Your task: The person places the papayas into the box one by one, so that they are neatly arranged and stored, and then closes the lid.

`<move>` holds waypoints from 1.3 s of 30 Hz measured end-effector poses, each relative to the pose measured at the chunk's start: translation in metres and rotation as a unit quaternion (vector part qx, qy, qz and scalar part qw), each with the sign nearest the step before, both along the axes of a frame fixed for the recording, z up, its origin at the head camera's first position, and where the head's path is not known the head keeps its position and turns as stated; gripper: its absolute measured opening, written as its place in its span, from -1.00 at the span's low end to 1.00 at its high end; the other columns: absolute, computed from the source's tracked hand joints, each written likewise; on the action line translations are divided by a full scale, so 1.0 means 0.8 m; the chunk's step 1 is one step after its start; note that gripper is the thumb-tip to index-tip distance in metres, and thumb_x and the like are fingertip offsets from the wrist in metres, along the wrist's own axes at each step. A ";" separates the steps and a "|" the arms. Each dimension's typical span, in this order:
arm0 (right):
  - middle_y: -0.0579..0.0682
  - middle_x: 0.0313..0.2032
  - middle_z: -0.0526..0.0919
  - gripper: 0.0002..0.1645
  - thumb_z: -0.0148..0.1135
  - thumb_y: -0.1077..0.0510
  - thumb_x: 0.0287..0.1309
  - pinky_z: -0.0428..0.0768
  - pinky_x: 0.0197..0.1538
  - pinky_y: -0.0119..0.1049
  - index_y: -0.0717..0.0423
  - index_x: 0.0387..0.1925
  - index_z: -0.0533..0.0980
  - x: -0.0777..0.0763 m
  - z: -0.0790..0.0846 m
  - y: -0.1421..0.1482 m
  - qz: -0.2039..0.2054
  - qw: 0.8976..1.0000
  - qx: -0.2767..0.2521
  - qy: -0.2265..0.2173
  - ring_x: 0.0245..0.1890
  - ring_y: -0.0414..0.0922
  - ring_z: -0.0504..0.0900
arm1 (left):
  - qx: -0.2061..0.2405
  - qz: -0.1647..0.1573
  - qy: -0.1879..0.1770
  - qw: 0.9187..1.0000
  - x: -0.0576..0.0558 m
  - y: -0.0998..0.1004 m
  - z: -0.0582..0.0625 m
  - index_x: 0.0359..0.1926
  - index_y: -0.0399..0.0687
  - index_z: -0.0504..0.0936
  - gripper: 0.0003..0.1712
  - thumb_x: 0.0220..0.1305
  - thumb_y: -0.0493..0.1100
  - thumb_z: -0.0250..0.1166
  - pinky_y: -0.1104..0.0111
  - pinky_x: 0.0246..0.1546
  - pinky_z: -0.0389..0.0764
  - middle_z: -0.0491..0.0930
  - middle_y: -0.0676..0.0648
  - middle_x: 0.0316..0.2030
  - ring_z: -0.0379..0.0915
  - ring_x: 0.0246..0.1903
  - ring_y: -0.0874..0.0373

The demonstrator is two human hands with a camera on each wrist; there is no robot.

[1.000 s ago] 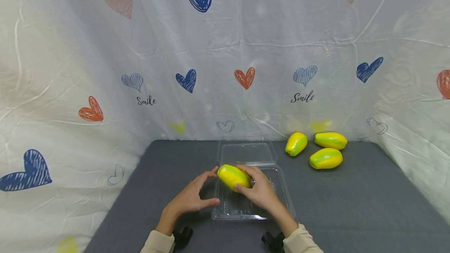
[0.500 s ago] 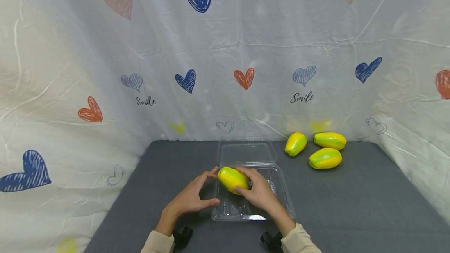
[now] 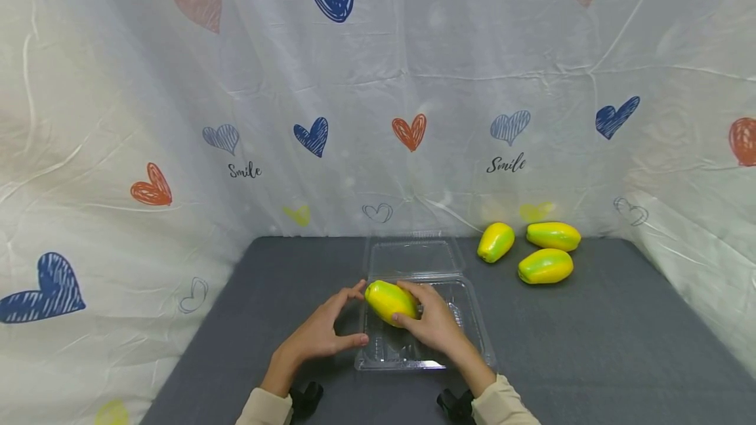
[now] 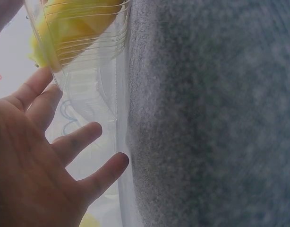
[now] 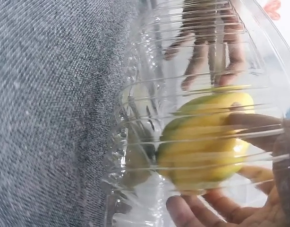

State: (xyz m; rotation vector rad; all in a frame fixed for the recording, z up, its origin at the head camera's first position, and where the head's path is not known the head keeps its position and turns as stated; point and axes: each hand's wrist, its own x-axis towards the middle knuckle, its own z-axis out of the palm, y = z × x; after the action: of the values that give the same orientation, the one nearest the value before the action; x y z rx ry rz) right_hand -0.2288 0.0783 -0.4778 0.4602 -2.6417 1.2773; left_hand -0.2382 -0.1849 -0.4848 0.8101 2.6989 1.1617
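A yellow-green papaya (image 3: 386, 302) is in my right hand (image 3: 436, 321), gripped between thumb and fingers, low inside a clear plastic clamshell container (image 3: 476, 326). In the right wrist view the papaya (image 5: 201, 144) shows through the ribbed clear wall, with the right hand's fingers (image 5: 225, 205) around it. My left hand (image 3: 317, 332) is spread at the container's left side. In the left wrist view, fingertips of the left hand (image 4: 36, 156) touch the container's rim. Whether the papaya rests on the container's floor I cannot tell.
The container's clear lid (image 3: 416, 258) lies folded back toward the curtain (image 3: 354, 84). Behind and to the right, a papaya (image 3: 496, 242), another papaya (image 3: 554, 236) and a third papaya (image 3: 546, 266) lie on the grey cloth-covered table (image 3: 596, 340).
The right hand has lowered the papaya slightly into the container, mostly in the first half second. The left hand has stayed in place at the rim.
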 end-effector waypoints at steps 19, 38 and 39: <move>0.19 0.07 0.57 -0.24 0.55 0.10 0.09 0.72 -0.06 0.00 0.05 0.33 0.50 0.006 0.014 0.013 0.019 0.999 -0.024 -0.009 0.00 0.10 0.61 | 0.005 -0.004 0.003 1.000 0.000 -0.001 0.000 0.31 0.29 0.33 -0.27 0.20 0.15 0.48 -0.32 0.40 0.23 0.06 0.22 0.59 0.07 0.56 -0.13; 0.00 0.12 0.62 -0.29 0.53 0.14 0.11 0.67 -0.05 -0.04 -0.06 0.32 0.53 0.008 0.019 0.071 -0.009 0.998 -0.029 0.061 0.01 -0.09 0.54 | -0.003 -0.007 -0.004 1.000 -0.002 -0.004 -0.001 0.32 0.31 0.32 -0.27 0.22 0.17 0.46 -0.34 0.39 0.21 0.05 0.19 0.60 0.04 0.56 -0.15; 0.00 0.10 0.62 -0.29 0.53 0.14 0.11 0.67 -0.05 -0.05 -0.05 0.31 0.54 0.008 0.019 0.074 -0.011 0.997 -0.027 0.071 0.00 -0.10 0.54 | -0.003 -0.007 -0.003 1.000 -0.002 -0.004 -0.001 0.32 0.31 0.32 -0.27 0.22 0.17 0.46 -0.34 0.39 0.21 0.06 0.19 0.60 0.05 0.56 -0.15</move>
State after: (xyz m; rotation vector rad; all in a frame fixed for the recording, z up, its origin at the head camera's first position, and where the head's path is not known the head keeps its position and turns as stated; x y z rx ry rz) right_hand -0.2227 0.1376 -0.4624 0.4923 -2.4815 1.2575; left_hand -0.2398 -0.1877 -0.4856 0.8218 2.6872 1.1502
